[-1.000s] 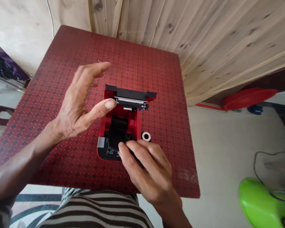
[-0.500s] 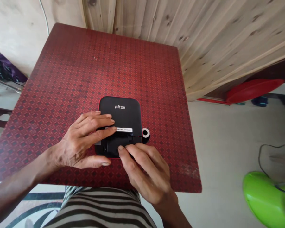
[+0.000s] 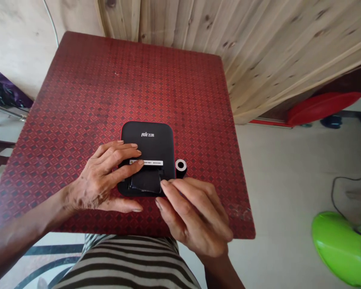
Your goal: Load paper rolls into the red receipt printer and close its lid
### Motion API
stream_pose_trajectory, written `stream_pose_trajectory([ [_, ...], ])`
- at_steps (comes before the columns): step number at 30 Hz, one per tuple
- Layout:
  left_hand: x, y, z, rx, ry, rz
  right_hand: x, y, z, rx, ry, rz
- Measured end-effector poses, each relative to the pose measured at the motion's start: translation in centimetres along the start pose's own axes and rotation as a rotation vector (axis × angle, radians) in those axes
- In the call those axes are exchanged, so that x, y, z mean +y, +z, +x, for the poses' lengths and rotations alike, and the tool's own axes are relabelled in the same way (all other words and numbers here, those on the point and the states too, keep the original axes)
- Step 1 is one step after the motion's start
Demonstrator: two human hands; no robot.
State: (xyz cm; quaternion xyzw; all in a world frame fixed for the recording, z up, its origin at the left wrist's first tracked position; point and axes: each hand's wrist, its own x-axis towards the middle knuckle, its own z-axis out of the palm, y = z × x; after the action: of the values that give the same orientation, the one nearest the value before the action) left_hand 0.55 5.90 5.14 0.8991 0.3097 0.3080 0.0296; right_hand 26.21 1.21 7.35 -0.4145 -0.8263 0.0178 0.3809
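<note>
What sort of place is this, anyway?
Probably a plain indoor room, perhaps in a home or small shop: the wood-plank wall, patterned red table and pale floor point indoors, while the small printer-like device hints at a shop.

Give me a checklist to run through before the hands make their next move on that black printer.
1. Black rounded plastic lid down: ok, it lies over the printer.
2. Lid latched: cannot tell, no catch is visible.
3. Dark flat sheet out at the front: ok, it extends from under the lid's near edge.
4. Right hand pinching the sheet: cannot tell, the index fingertip is at its right edge, with the thumb apart.
5. White printed label strip uncovered: not ok, the left hand covers part.
6. Small black roll with a white ring-shaped end off the lid: ok, it is beside the printer.
</note>
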Motion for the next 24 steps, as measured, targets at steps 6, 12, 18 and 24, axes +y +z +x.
stream_pose_trajectory([
  [6, 1.5, -0.5, -1.5, 0.119, -0.147, 0.002, 1.0, -0.7, -1.5, 0.175, 0.09, 0.004],
  [12, 2.8, 0.3, -4.7, 0.238, -0.23, 0.111, 2.4, 0.3, -3.5, 0.247, 0.19, -0.032],
  [18, 2.7, 1.9, -5.7, 0.242, -0.234, 0.107, 1.4, 1.2, -4.1, 0.18, 0.192, -0.013],
  [24, 2.4, 2.5, -6.2, 0.231, -0.242, 0.064, 1.1, 1.6, -5.6, 0.189, 0.23, -0.036],
])
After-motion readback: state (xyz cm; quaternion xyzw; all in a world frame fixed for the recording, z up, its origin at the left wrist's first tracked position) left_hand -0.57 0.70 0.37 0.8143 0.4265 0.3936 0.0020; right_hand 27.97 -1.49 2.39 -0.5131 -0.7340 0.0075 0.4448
